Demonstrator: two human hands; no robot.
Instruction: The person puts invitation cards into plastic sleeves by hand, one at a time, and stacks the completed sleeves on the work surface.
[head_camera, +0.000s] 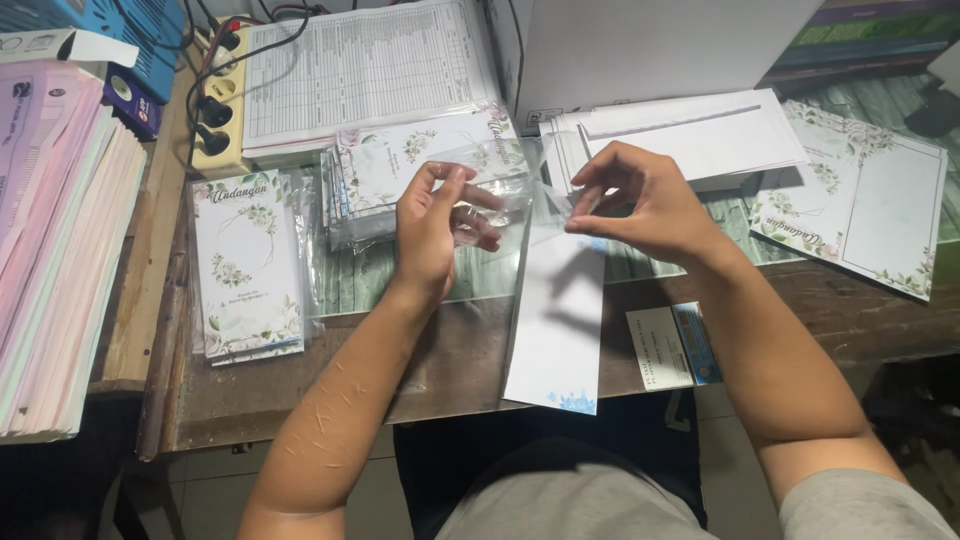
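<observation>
The left hand (432, 232) is curled, thumb and fingers pinching the edge of a clear sleeve (500, 200). The right hand (640, 205) pinches the sleeve's other edge between thumb and fingertips, just above the top of a white card (558, 325); whether it grips the card too I cannot tell.

The sleeve is thin, glossy plastic, see-through and crinkled, held above the table (450, 370) between both hands. The card is long and narrow, plain white with a small blue flower print at its near end. Its long axis runs away from the person, top end at the right hand, flowered end pointing back over the table's near edge.

Behind the left hand lies a stack of bagged floral cards (385, 175); another stack (247, 265) lies left of it. White envelopes (700, 135) sit beyond the right hand, an open floral sheet (870, 205) further right.
</observation>
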